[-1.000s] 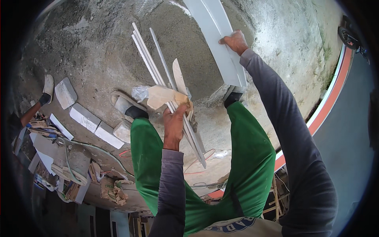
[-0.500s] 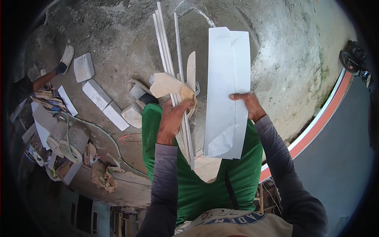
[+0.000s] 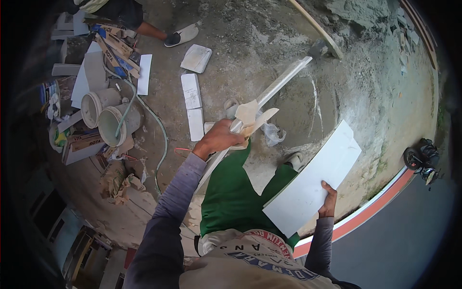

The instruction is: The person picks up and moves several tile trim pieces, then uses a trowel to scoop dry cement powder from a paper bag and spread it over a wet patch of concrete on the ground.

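My left hand is closed around a bundle of long, narrow white strips, bound at the grip with torn tan paper. The bundle slants away to the upper right, its near end passing beside my left leg. My right hand grips the right edge of flat white rectangular panels, thumb on top and fingers hidden beneath. They look like cut tiles, stacked at least two deep, and are held tilted above my right leg. The two loads are apart.
Left stand two dusty buckets with a green hose, cardboard boxes and a paper sack. White blocks lie ahead. A person's shoe is at upper left. A wooden-handled tool lies far ahead; a motorcycle stands right.
My view has turned, so the surroundings have shifted. The strip bundle has swung to point upper right. The white panels have moved right and tilted, farther from the bundle; both hands keep their hold.
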A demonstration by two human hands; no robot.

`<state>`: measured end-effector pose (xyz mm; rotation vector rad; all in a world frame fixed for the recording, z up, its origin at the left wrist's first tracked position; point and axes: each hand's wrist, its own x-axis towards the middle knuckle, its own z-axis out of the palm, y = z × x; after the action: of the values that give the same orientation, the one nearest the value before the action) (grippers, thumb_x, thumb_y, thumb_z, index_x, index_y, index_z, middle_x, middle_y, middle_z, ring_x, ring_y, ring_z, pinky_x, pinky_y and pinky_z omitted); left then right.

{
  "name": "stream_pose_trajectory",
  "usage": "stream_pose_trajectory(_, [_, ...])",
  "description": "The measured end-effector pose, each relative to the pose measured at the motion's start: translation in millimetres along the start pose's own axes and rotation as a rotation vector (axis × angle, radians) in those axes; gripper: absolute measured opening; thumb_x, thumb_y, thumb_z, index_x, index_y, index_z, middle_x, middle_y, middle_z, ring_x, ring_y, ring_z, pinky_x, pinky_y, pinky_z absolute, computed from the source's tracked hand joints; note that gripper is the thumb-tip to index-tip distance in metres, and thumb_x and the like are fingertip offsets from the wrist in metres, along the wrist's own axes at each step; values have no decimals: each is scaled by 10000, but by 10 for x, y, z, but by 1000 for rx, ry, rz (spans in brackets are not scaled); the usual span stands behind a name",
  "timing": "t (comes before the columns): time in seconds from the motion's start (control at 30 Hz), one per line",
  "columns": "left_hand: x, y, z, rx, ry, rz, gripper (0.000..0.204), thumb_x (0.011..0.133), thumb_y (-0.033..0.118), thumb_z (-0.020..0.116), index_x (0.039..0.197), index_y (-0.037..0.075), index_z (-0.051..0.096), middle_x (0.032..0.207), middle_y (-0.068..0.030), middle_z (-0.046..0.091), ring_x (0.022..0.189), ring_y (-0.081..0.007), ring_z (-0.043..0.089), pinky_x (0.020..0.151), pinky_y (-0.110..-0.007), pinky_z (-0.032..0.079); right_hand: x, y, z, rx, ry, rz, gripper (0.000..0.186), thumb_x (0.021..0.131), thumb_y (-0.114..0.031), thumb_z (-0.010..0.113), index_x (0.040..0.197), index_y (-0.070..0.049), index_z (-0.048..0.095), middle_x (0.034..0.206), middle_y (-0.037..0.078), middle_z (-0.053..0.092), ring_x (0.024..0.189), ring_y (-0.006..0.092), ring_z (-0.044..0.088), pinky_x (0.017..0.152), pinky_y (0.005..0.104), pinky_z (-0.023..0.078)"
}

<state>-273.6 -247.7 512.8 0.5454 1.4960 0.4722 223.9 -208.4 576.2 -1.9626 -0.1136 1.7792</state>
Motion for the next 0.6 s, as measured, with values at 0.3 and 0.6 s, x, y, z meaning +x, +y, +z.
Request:
stream_pose_trajectory(0.3, [-2462,-2581,-157,93,514,-442,591,692,409,876,1101,-13,809,1052,-240,800,1008,-383,785,933,-455,601,-917,618,525,168,-256,-84,514,939,-122,708,1403,58,580,1287,204,695,1175,385,696,1052,491,576])
stream_pose_trajectory(0.6, [-4474,-4991,1641,-112,733,-760,670,688,450,893,1010,-125,776,1011,-286,788,888,-386,790,824,-445,613,-1460,1572,625,99,-490,-131,512,876,-80,766,1347,58,618,1234,183,705,1157,366,686,1079,493,545])
